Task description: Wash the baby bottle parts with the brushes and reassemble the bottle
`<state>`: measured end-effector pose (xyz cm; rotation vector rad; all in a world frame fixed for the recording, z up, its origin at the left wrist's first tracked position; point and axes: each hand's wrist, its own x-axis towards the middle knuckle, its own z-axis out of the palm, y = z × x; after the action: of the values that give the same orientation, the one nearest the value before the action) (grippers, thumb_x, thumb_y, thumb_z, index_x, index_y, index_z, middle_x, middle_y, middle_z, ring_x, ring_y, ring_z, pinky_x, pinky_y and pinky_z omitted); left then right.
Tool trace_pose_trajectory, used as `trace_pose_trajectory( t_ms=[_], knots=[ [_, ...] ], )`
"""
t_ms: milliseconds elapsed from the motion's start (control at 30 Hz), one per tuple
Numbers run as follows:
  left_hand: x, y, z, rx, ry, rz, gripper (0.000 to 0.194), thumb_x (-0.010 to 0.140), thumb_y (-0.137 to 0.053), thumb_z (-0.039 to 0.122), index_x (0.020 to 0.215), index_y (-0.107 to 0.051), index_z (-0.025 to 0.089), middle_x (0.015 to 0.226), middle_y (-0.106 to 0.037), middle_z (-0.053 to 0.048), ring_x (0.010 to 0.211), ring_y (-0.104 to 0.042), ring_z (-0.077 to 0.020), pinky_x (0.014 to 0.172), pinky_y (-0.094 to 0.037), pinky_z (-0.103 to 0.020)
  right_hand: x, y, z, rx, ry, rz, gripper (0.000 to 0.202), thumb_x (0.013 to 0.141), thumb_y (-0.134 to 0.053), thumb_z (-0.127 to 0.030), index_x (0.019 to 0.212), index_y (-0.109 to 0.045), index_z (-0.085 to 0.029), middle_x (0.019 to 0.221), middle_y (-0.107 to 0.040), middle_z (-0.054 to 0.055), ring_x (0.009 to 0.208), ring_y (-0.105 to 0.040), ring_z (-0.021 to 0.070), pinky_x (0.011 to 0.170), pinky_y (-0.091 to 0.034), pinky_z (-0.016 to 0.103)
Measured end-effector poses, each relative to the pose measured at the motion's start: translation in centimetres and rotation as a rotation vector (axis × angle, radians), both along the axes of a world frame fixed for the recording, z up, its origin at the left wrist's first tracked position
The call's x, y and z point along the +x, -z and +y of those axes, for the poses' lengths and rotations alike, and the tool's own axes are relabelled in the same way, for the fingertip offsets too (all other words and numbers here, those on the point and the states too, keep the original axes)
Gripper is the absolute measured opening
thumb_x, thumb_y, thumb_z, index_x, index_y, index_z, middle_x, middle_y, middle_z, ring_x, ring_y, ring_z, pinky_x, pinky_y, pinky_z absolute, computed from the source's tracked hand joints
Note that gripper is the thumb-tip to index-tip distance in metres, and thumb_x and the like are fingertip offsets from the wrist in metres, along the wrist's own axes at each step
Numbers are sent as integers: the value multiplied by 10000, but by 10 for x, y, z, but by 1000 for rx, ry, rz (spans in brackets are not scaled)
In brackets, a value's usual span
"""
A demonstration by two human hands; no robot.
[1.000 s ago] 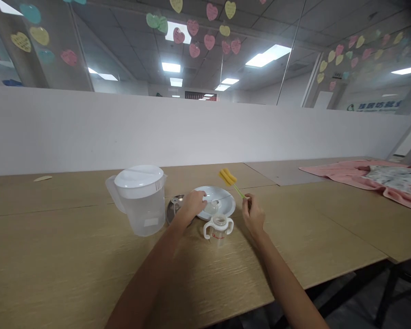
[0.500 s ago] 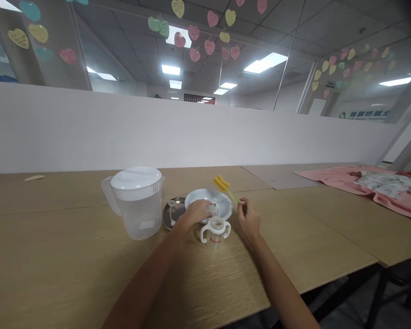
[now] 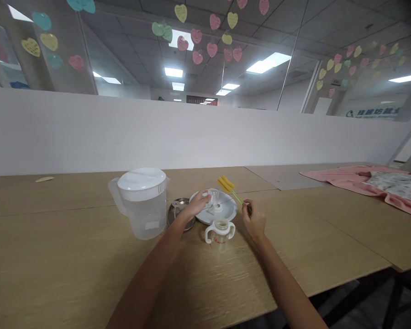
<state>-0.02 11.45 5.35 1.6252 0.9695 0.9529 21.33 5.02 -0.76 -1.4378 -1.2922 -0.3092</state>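
Fingers of our left hand (image 3: pixel 197 204) were pinched on a clear, rounded plastic cap (image 3: pixel 213 195), raised higher over the round, white bowl (image 3: pixel 230 212) than moments earlier, so we had it in hand; it looked hollow, colourless. Our right hand (image 3: pixel 254 220) clamped a yellow-headed, green-stemmed sponge brush (image 3: pixel 227 184).

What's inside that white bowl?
The white bowl holds a small pale piece. The left hand, holding a clear cap, hides part of the inside; what's behind it can't be seen.
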Motion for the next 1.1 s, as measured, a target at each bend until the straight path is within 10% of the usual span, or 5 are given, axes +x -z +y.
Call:
trace_pose_trajectory(
  t_ms=[367, 633, 833, 1100],
  knots=[
    [16, -57, -40, -241, 26, -495, 317, 852, -469, 453, 984, -531, 172, 911, -663, -99, 851, -645, -196, 783, -517, -337, -6, 10, -1, 156, -19, -267, 256, 878, -373, -246, 826, -607, -155, 664, -635, 44, 561, -553, 124, 543, -365, 232],
    [18, -57, -57, 272, -201, -109, 360, 706, -649, 201, 1024, -484, 174, 1096, -592, -85, 997, -580, -183, 822, -458, -276, -6, 15, 4, 172, 50, -350, 237, 891, -379, -243, 866, -596, -150, 652, -631, 37, 564, -563, 123, 515, -334, 222],
    [14, -75, -77, 492, -112, 104, 377, 786, -562, 259, 1160, -520, 244, 1024, -594, -29, 799, -577, -140, 738, -455, -248, -8, 11, -1, 245, 89, -429, 285, 915, -342, -244, 835, -594, -137, 657, -609, 59, 556, -525, 121, 521, -329, 229],
    [-12, -82, -65, 743, -408, 688, 405, 871, -486, 306, 1275, -473, 275, 1056, -580, -75, 1007, -555, -234, 827, -456, -331, -15, 3, 1, 171, 85, -482, 254, 932, -405, -251, 888, -629, -141, 690, -630, 43, 583, -524, 108, 522, -281, 233]
  ],
)
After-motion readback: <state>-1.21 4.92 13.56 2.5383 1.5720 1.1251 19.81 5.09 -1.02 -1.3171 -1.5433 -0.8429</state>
